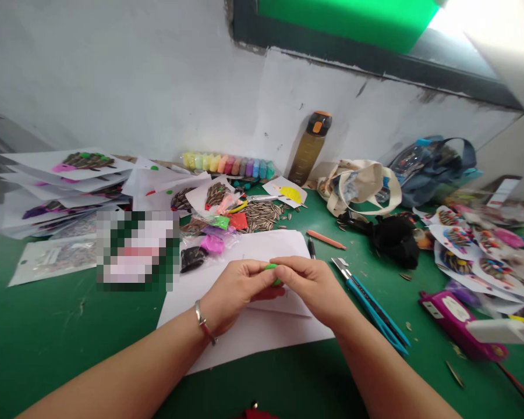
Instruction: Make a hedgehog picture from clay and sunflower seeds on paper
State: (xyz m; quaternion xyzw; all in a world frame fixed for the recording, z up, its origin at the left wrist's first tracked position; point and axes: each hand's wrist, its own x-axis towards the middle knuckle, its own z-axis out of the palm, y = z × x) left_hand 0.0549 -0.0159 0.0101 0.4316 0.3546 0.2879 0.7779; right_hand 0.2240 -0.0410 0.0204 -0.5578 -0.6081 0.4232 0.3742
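Observation:
My left hand (240,286) and my right hand (308,284) meet over white paper (227,349) on the green table (126,343). Between their thumbs and fingers they both grip a small green lump of clay (272,267), partly hidden by the fingertips. Beyond the hands lie bags of coloured clay, among them a pink one (212,243) and a black one (193,259). A pile of striped seeds (262,216) is spread behind the paper. A black pen (311,248) lies close to my right hand.
Stacked seed pictures (70,180) fill the left. An orange pencil (326,240), a utility knife (369,302), a black cloth item (395,240) and a purple device (458,326) lie to the right. At the wall stand a bottle (308,151) and a cream bag (358,186).

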